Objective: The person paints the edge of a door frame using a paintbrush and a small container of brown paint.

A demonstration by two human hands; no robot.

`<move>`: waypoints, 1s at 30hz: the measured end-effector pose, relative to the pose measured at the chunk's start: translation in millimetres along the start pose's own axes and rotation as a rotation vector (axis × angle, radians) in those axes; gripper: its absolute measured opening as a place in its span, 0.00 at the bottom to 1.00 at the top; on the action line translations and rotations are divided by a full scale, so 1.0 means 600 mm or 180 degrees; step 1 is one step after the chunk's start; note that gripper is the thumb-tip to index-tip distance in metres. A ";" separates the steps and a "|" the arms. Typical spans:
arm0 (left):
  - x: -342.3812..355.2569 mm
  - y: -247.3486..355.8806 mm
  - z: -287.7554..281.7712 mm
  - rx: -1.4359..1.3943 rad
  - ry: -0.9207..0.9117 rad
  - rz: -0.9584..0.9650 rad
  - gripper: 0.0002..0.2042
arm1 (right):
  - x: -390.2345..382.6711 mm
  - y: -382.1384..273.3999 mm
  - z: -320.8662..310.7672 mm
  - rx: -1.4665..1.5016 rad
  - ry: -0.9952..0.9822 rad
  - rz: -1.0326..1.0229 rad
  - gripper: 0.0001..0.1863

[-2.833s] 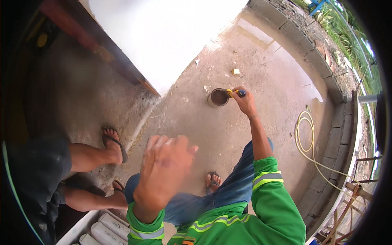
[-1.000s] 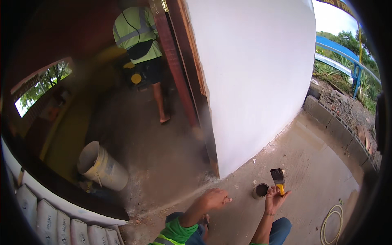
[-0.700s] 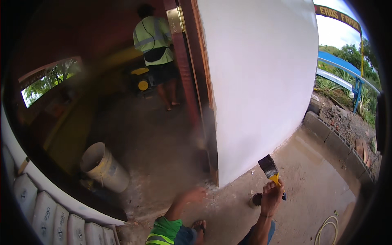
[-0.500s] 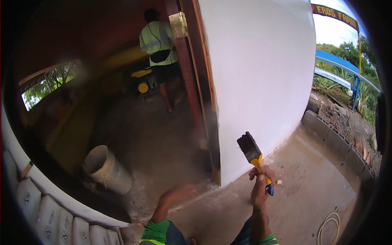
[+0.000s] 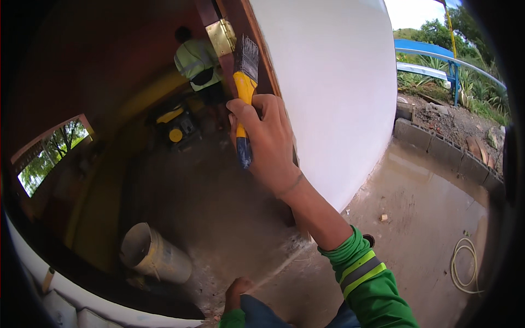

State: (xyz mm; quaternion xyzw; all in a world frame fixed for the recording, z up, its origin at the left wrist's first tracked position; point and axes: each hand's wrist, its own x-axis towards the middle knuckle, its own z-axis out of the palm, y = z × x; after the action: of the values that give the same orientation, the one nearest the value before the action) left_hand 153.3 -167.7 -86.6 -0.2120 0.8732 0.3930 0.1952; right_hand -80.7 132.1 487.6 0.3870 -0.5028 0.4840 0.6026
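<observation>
My right hand [image 5: 268, 136] is raised in front of the door frame, its fingers closed round the handle of a paintbrush [image 5: 246, 85]. The brush has a yellow handle with a dark blue end, and its dark bristles point up. They appear beside the brass hinge [image 5: 220, 38] on the reddish-brown door frame [image 5: 262, 60]; whether they touch the frame I cannot tell. Low in the view, my left hand [image 5: 237, 288] hangs near my knee, its fingers too small and turned away to make out.
A white wall [image 5: 333, 93] stands right of the frame. Inside the dark room are a dirty bucket [image 5: 164, 254], a yellow-and-black machine [image 5: 176, 128] and a person in a reflective vest [image 5: 194, 57]. Outside lie a coiled hose [image 5: 459, 268], concrete blocks [image 5: 426, 139] and a dark round rim [image 5: 369, 240].
My right hand has lifted the paintbrush up and left to the door frame. My left hand has dropped lower. The view has shifted, and the bucket appears lower.
</observation>
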 end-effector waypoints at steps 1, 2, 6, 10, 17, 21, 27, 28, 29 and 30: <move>0.024 0.028 0.031 0.0046 0.0064 0.0040 0.18 | -0.004 0.017 0.008 -0.0236 -0.0049 -0.0041 0.18; 0.029 0.028 0.036 0.0124 0.0217 0.0001 0.19 | 0.001 0.022 0.016 -0.0394 -0.0017 -0.0031 0.17; 0.047 -0.013 0.019 0.0640 -0.0038 0.0229 0.21 | 0.023 0.015 0.040 -0.0472 0.0116 0.0008 0.15; 0.039 -0.082 -0.009 0.0251 0.0142 0.0047 0.24 | 0.041 0.002 0.056 -0.0361 0.0191 0.0062 0.14; 0.039 -0.024 0.016 0.0474 -0.0114 -0.0052 0.29 | 0.040 0.025 0.062 -0.0592 0.0090 0.0138 0.19; 0.018 -0.035 0.001 0.0583 0.0094 -0.0057 0.30 | 0.048 0.020 0.062 -0.0524 -0.0048 0.0265 0.22; 0.027 -0.022 0.016 0.0552 0.0016 -0.0186 0.30 | 0.044 0.029 0.066 -0.0670 -0.0060 0.0226 0.21; 0.031 -0.021 0.023 0.0648 0.0175 -0.0038 0.21 | 0.043 0.031 0.068 -0.0732 -0.0024 0.0239 0.19; 0.035 -0.021 0.029 0.0744 0.0334 0.0114 0.14 | 0.042 0.033 0.070 -0.0797 0.0013 0.0249 0.17; 0.034 -0.032 0.023 0.0761 0.0347 0.0095 0.14 | 0.046 0.028 0.069 -0.0787 0.0032 0.0268 0.17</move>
State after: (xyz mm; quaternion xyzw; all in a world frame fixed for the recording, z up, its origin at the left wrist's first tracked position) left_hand 148.9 -172.8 -117.1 -0.1953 0.9262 0.2768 0.1655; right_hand -106.0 102.0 522.5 0.2860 -0.5714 0.4451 0.6274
